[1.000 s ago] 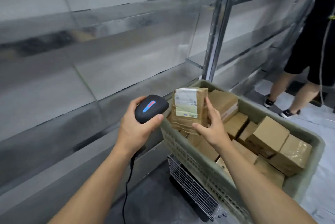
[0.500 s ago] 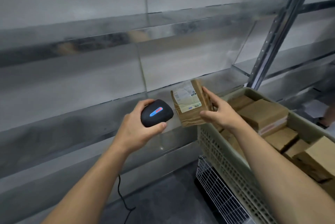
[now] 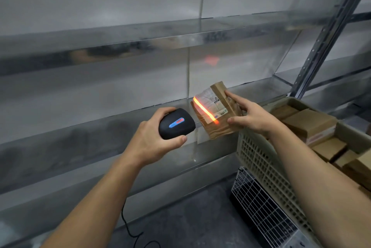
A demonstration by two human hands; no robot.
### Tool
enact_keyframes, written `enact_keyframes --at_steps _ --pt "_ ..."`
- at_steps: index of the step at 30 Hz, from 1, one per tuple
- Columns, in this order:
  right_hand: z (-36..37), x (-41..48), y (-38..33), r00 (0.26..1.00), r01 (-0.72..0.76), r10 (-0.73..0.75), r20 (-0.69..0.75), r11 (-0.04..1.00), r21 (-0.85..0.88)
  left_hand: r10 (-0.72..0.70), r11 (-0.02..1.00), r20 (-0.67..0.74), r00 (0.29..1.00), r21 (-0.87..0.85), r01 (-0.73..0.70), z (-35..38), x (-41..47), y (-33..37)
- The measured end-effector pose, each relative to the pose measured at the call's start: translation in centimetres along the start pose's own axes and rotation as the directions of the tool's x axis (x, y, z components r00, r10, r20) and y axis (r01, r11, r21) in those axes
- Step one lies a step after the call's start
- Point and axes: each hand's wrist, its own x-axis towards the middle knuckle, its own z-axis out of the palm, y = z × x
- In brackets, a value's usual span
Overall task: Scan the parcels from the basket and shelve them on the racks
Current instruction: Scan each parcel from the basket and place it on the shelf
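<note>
The left grip [image 3: 154, 143] is closed round a black handheld scanner [image 3: 176, 124], with the thumb along its near side and the fingers curled over the far side. A blue and red strip shows on the scanner's top. Just to its right, the right grip [image 3: 253, 118] pinches a brown paper parcel [image 3: 217, 127], thumb on the near lower edge and fingers on the upper right edge. The parcel hangs tilted in the air in front of the metal rack shelf [image 3: 100, 133], at the left corner of the basket [image 3: 259, 147]. Its white label [image 3: 212, 101] faces the scanner, and a bright orange-red scan line [image 3: 203, 111] slants across the label's left side.

The grey-green basket, with a lattice wall, sits at the right and holds cardboard boxes [image 3: 309, 123]. A white wire cage [image 3: 259, 207] stands below it. A black cable [image 3: 128, 225] trails down to the floor. On the far panel above the parcel there is a faint red glow [image 3: 210, 59], and a perforated grey upright [image 3: 325, 36] rises at the right.
</note>
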Motion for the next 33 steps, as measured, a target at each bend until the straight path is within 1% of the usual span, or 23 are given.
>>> enact_keyframes --at_steps 7,12,15,18,21,25,27,33 --pt "3.7 -0.7 -1.7 0.999 0.031 -0.032 -0.038 0.999 -0.009 -0.005 1.000 -0.033 0.999 -0.011 0.004 -3.0 -3.2 -1.7" --pt "5.6 -1.0 -2.5 0.996 0.066 -0.065 -0.062 0.998 0.009 -0.021 0.999 -0.101 0.995 -0.050 0.016 -3.7 -5.0 -1.7" --pt "6.4 -1.3 -3.6 0.994 0.094 -0.091 -0.059 0.994 0.057 -0.053 0.991 -0.191 0.980 -0.127 0.029 -3.8 -5.7 -1.4" --pt "7.1 -1.3 -4.7 0.989 0.137 -0.130 -0.072 0.984 0.113 -0.118 0.971 -0.264 0.957 -0.233 0.056 -3.7 -6.6 -0.9" --pt "7.9 -1.1 -5.8 0.983 0.178 -0.168 -0.074 0.973 0.148 -0.183 0.930 -0.335 0.924 -0.364 0.052 -3.9 -7.6 0.5" --pt "8.9 -0.8 -7.5 0.967 0.255 -0.244 -0.077 0.947 0.195 -0.254 0.884 -0.441 0.861 -0.467 0.022 -4.5 -8.8 2.1" --pt "9.3 -0.8 -8.5 0.959 0.282 -0.274 -0.065 0.929 0.240 -0.277 0.871 -0.485 0.830 -0.491 0.004 -4.9 -9.5 2.7" --pt "10.7 -0.8 -12.6 0.927 0.374 -0.358 -0.108 0.871 0.320 -0.303 0.867 -0.629 0.716 -0.494 -0.067 -6.6 -11.4 4.4"
